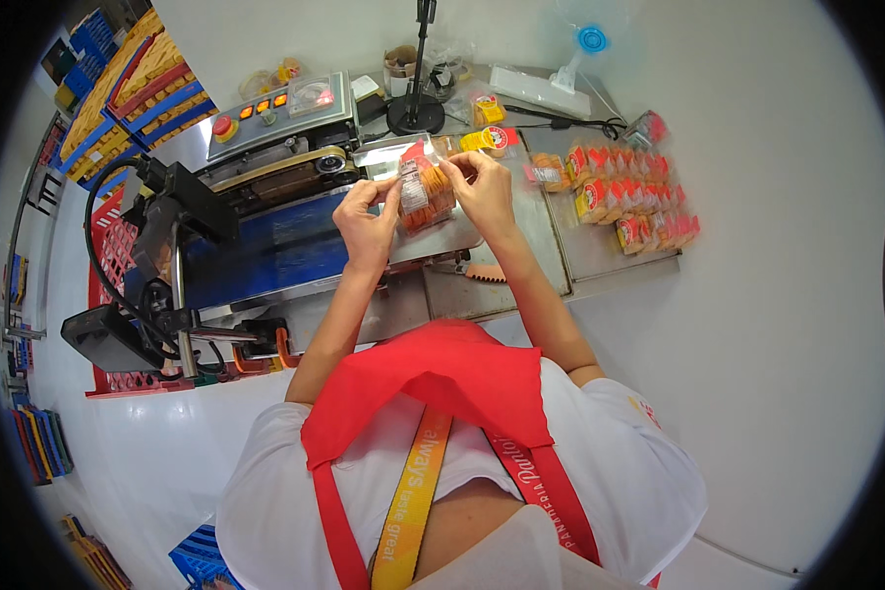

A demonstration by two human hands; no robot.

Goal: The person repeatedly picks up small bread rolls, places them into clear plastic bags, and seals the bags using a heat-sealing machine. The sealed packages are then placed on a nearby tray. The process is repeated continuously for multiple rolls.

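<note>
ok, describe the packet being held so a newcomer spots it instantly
Start at the grey band-sealing machine with its blue conveyor belt. At the belt's right end, the left hand and right hand pinch one clear plastic packet of orange biscuits. Unlike the packets lying in rows further right, it is lifted.

- The sealing machine (275,187) stands on the counter (521,275), at its left end.
- Right of the sealing machine, both hands hold a packet of biscuits (421,192) between them: the left hand (367,221) at its left edge, the right hand (482,192) at its right edge.
- Well right of the sealing machine, a cluster of filled packets (629,192) lies on the counter.
- Behind the sealing machine's right end stands a stand base (415,113); farther right stands a small fan (580,54).
- Left of the sealing machine sits a crate (113,261) on the floor.
</note>
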